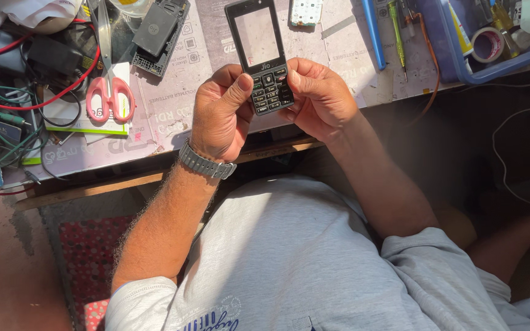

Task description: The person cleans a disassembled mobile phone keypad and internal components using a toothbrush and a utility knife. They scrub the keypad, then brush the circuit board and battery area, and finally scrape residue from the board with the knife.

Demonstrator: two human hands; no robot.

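Black phone front cover (261,55) upright between both hands, screen window away, keypad nearest.

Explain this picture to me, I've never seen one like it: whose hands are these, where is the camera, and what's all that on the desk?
There is no machine here. One camera sits on a person's head and looks down, so you see their own two bare hands, arms and grey shirt from above.

The left hand, with a grey wristwatch, and the right hand together hold a black keypad phone front housing. Its screen window looks see-through. Both thumbs rest near the keypad.

Behind it lies a cluttered workbench. On it are red-handled scissors, red and green wires, a black phone back part, a small white keypad piece, a blue tool beside a green screwdriver, and a blue tray holding a tape roll.
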